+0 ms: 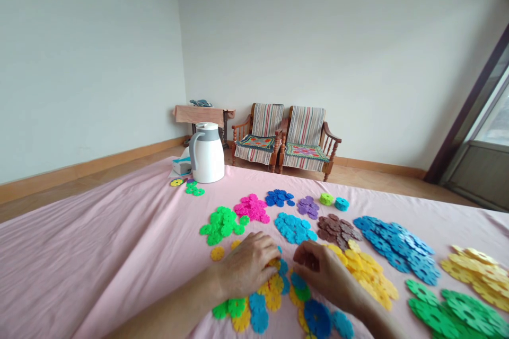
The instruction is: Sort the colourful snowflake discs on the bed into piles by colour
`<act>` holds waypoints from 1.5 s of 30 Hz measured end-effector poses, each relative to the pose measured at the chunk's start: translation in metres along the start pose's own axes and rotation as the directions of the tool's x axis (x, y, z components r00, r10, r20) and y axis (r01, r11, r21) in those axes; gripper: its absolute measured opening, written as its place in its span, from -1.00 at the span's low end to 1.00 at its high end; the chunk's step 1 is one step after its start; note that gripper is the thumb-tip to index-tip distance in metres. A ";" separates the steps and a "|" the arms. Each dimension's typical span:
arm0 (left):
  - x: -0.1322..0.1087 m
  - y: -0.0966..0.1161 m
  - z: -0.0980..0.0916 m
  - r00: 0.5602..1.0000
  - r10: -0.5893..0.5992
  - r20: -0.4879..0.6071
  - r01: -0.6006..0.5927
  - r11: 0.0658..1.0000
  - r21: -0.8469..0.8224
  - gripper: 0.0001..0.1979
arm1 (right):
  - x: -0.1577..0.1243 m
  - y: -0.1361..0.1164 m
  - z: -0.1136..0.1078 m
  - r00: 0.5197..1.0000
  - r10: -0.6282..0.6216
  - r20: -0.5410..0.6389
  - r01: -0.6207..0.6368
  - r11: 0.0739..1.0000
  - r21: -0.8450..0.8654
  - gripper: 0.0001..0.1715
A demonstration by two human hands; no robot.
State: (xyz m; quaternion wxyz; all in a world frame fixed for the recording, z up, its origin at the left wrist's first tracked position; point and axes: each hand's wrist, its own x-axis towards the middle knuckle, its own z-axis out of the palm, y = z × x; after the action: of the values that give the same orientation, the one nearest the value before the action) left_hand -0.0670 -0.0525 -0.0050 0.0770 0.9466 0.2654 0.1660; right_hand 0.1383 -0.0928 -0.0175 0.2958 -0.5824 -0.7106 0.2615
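My left hand [252, 265] lies palm down over a mixed group of yellow, blue and green notched discs [274, 296], its fingers bent onto a yellow disc; whether it grips one is hidden. Just to the right, my right hand [320, 267] is curled with fingertips drawn together above blue and green discs [302, 288]; anything between them is hidden. Past the hands, sorted piles lie on the pink cloth: green [221, 224], pink [252, 208], dark blue [279, 197], light blue [295, 228], purple [308, 206] and brown [338, 230]. A yellow pile [368, 273] touches my right forearm's side.
A white jug [207, 154] stands at the back left beside a tissue box [182, 166]. Larger blue [397, 246], yellow [477, 273] and green [457, 312] discs lie at right. Two small stacks [326, 199] sit at the back. Two wooden chairs [306, 143] stand beyond.
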 end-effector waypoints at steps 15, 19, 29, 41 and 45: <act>0.001 0.001 0.002 1.000 0.001 -0.007 -0.001 1.000 0.002 -0.91 | -0.009 -0.006 -0.008 0.995 -0.001 0.101 0.010 0.996 -0.085 -0.74; 0.001 0.000 0.002 1.000 0.000 -0.009 0.000 1.000 -0.004 -0.91 | -0.005 -0.001 -0.006 0.997 -0.004 0.072 0.005 1.000 -0.015 -0.87; 0.000 -0.001 0.001 1.000 0.017 -0.002 -0.017 1.000 -0.018 -0.88 | 0.013 0.030 0.002 0.949 0.054 -0.310 0.009 0.980 0.199 -0.84; 0.001 0.001 0.005 0.999 -0.036 -0.026 0.036 0.999 -0.008 -0.91 | 0.006 -0.006 0.030 0.961 -0.255 -0.107 0.228 0.950 -0.212 -0.65; 0.001 -0.001 0.006 0.999 -0.041 -0.027 0.040 0.999 -0.017 -0.94 | 0.008 -0.010 0.032 0.965 -0.240 -0.102 0.203 0.937 -0.283 -0.70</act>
State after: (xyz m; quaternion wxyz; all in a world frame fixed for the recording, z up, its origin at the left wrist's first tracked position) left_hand -0.0645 -0.0519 -0.0107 0.0847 0.9380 0.2842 0.1794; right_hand 0.1070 -0.0881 -0.0314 0.2887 -0.5497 -0.7791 0.0871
